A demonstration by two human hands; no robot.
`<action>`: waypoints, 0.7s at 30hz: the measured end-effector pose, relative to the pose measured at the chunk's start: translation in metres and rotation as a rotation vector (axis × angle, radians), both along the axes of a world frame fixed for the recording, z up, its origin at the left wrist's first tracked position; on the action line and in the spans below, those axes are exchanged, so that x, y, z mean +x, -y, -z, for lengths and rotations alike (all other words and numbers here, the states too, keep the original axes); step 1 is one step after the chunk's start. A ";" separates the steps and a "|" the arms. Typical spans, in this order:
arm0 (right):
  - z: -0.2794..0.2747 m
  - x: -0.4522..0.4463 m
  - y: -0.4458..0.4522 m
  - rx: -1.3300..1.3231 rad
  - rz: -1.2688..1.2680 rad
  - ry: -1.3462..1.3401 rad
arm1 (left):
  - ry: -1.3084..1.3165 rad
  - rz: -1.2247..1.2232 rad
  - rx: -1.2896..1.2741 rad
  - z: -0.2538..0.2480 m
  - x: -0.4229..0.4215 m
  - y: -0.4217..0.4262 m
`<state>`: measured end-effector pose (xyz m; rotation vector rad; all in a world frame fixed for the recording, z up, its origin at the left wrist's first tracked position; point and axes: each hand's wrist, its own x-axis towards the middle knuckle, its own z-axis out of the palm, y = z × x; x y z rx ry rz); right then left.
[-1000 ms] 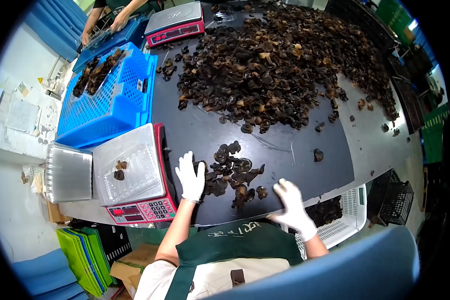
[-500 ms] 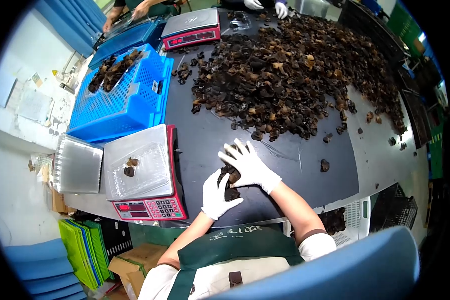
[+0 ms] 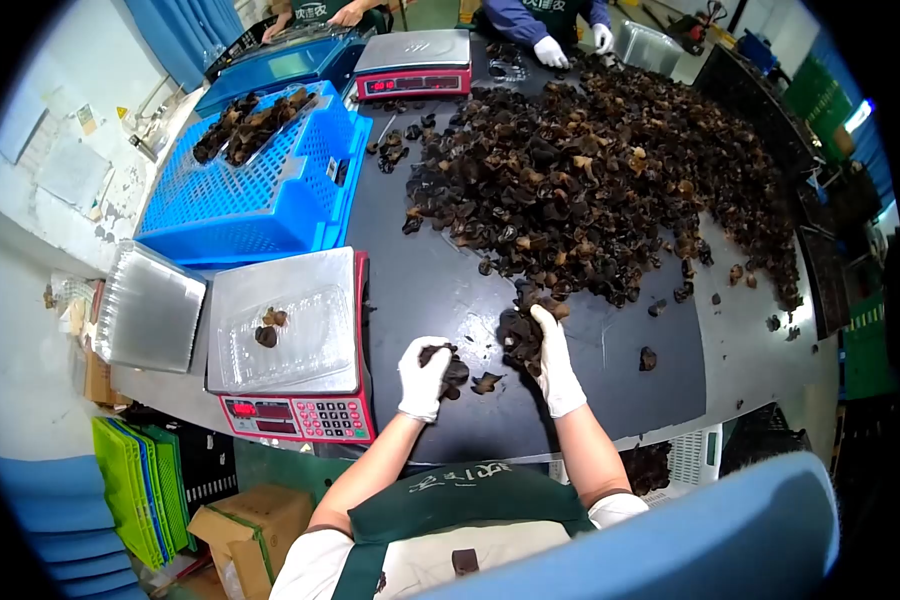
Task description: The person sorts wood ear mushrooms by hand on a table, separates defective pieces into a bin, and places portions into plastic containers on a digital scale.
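Note:
My white-gloved left hand is curled round a small clump of dark fungus near the table's front edge. To its right, my gloved right hand holds a larger handful of dark fungus against its palm and fingers. One loose piece lies on the dark mat between them. Beyond the hands spreads the big fungus pile. At the left, a red scale bears a clear plastic tray with a few brown pieces.
A blue crate with filled trays stands at back left, a stack of clear containers left of the near scale. Behind is a second scale. Two people work across the table, one with gloved hands. A white basket stands below the front edge.
My hands have moved apart from the small heap they were gathered round, each now with fungus in it. The view has shifted, showing more of the people at the back.

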<state>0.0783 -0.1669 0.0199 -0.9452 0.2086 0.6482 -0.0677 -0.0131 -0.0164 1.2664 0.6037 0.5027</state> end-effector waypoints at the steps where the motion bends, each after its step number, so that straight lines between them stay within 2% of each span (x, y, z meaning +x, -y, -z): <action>1: -0.021 -0.002 -0.003 0.129 0.003 -0.262 | 0.074 0.036 -0.335 -0.020 -0.002 -0.007; 2: -0.014 0.000 -0.004 0.245 -0.035 -0.339 | 0.086 0.076 -0.334 -0.038 -0.008 -0.010; 3: -0.010 0.000 -0.007 0.378 -0.086 -0.403 | 0.069 0.086 -0.608 -0.063 -0.015 -0.018; 4: -0.016 -0.004 -0.015 0.405 -0.110 -0.418 | 0.037 0.059 -0.883 -0.089 -0.023 -0.027; 7: -0.036 -0.017 -0.047 0.521 -0.230 -0.432 | 0.206 0.025 -0.891 -0.141 -0.057 -0.058; 9: -0.041 -0.024 -0.076 0.548 -0.349 -0.403 | 0.298 -0.103 -0.895 -0.166 -0.083 -0.098; 10: -0.056 -0.030 -0.093 0.535 -0.381 -0.403 | 0.487 -0.079 -0.820 -0.174 -0.093 -0.121; 11: -0.066 -0.036 -0.112 0.543 -0.413 -0.407 | 0.430 -0.227 -0.682 -0.182 -0.102 -0.143; 13: -0.087 -0.048 -0.148 0.427 -0.507 -0.299 | 0.536 -0.184 -0.603 -0.174 -0.123 -0.197; 15: -0.113 -0.066 -0.189 0.267 -0.587 -0.133 | 0.439 -0.215 -0.561 -0.171 -0.141 -0.238; 17: -0.135 -0.086 -0.228 0.161 -0.644 0.112 | 0.353 -0.278 -0.364 -0.168 -0.143 -0.261; 19: -0.150 -0.111 -0.258 -0.007 -0.602 0.424 | 0.281 -0.218 -0.080 -0.157 -0.140 -0.276; 21: -0.117 -0.118 -0.287 -0.122 -0.750 0.918 | 0.069 -0.169 0.341 -0.146 -0.142 -0.281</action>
